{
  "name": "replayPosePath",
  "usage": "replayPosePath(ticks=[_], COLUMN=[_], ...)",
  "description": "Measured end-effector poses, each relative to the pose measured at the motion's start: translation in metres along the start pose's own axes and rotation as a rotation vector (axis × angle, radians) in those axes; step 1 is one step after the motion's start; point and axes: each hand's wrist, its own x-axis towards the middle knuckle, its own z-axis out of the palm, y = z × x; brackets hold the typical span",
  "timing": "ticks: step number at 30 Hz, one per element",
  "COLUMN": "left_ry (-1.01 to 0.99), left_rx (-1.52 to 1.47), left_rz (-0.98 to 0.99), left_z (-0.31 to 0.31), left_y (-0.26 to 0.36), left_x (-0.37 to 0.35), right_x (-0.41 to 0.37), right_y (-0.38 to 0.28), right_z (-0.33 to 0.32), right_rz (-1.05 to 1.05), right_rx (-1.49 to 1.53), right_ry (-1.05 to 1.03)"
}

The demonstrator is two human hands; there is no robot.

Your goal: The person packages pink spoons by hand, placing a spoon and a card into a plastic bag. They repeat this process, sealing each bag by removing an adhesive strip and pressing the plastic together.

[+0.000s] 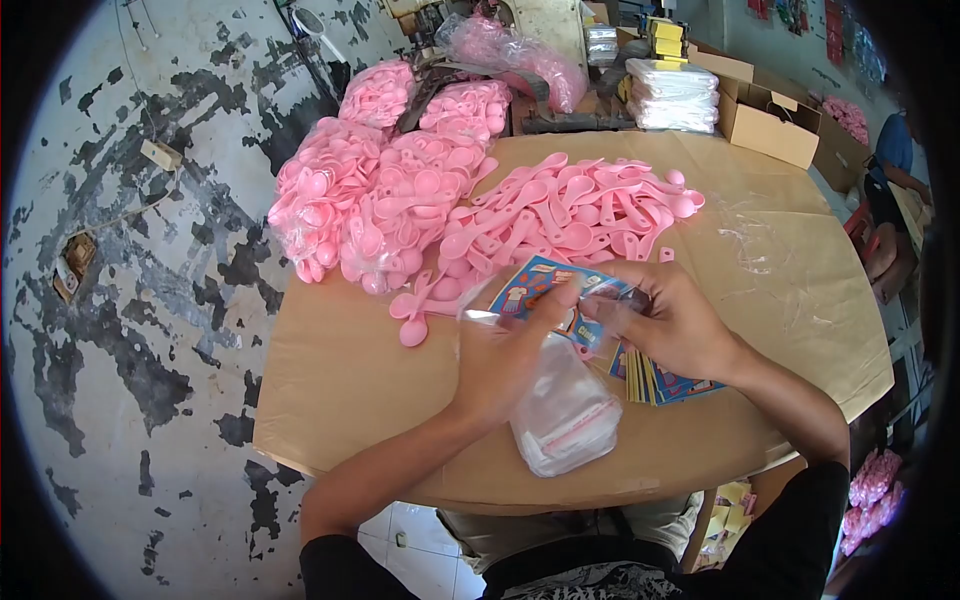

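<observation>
Between my two hands, above the table's front half, is a blue printed card point(522, 287) with clear plastic around it. My left hand point(510, 350) pinches the card and the plastic with its thumb on top. The fingers of my right hand point(665, 320) close on the card's right end. Beneath my hands lies a stack of clear plastic bags point(568, 425). Fanned blue and yellow cards point(655, 378) rest on the table under my right wrist. Just beyond my hands spreads a heap of loose pink spoons point(560, 205).
Clear bags full of pink spoons point(345, 190) are piled at the table's point(350, 400) back left. At the back right stand stacked plastic packs point(672, 95) and an open cardboard box point(770, 125). Machinery stands behind the table. Another person sits at the far right.
</observation>
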Motion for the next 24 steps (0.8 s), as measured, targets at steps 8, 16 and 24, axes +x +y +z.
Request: replayPosePath(ticks=[8,16,24], left_ry=[-0.149,-0.282,-0.177], left_rx=[-0.18,-0.216,-0.084], left_rz=[0.141,0.28,0.257], left_z=[-0.018,-0.024,-0.046], left_y=[0.01,0.024,0.031], left_x=[0.013,0.021,0.011], right_x=[0.008,0.035,0.065], right_y=[-0.007,-0.021,-0.026], right_z=[0.013,0.021,-0.002], right_rz=[-0.08,-0.158,-0.356], right_rx=[0.142,0.089,-0.118], right_ry=[0.019,0.068,-0.307])
